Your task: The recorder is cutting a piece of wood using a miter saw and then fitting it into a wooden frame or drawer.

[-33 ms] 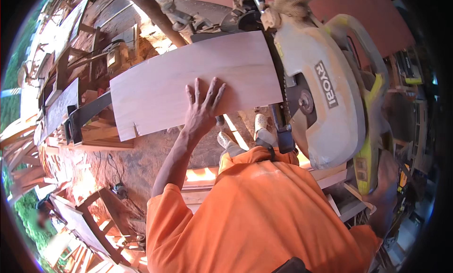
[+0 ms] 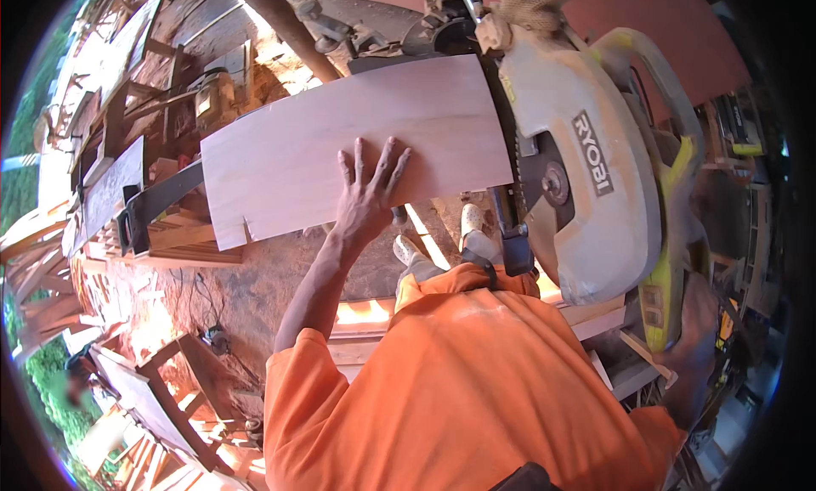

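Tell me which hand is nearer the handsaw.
Left. Your left hand lies flat on the board, to the right of the handsaw; your right hand is much farther right, on the handle of the power saw.

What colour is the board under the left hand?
The board is pale pinkish tan; head view.

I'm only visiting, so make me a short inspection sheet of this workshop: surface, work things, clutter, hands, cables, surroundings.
Surface: mostly hidden under the board.
Work things: board lies flat, its right end close to the power saw.
Clutter: handsaw at the board's left end; stacked wood below it.
Hands: left hand spread flat on the board; right hand at the saw's handle, grip too blurred to judge.
Cables: thin dark cord on the ground, left.
Surroundings: reddish sheet upper right; greenery at the left edge.
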### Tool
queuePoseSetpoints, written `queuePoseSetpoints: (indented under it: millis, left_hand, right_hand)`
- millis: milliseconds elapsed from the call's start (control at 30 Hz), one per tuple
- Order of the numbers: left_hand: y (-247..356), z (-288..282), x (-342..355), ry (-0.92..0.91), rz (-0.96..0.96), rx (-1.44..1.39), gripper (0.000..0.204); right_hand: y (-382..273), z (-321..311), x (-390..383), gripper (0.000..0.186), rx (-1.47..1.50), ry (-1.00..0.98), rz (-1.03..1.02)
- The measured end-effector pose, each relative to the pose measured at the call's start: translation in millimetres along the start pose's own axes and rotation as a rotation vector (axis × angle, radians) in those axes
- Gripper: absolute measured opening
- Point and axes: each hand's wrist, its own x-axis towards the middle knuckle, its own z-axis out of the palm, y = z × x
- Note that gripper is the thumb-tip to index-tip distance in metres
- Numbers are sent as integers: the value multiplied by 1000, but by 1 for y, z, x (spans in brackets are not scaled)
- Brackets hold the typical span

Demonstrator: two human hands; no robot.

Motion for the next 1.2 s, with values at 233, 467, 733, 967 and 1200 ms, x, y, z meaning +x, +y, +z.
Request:
queuePoseSetpoints:
  millis: [233, 467, 733, 967, 1200]
  left_hand:
    - [3, -7, -5, -38, -51, 12, 93]
    - [2, 2, -2, -4, -40, 32, 88]
    - [4, -2, -3, -44, -73, 15, 88]
    - [4, -5, -3, -21, -50, 17, 89]
    - [3, -5, -2, -39, -46, -16, 89]
  right_hand:
    - [-6, 13, 9, 84, -85, -12, 94]
    - [-7, 17, -3, 85, -41, -90, 95]
    - [-8, 36, 1, 90, -2, -82, 63]
    - [-9, 50, -14, 90, -30, -79, 86]
    - [-17, 47, 2, 88, -31, -62, 69]
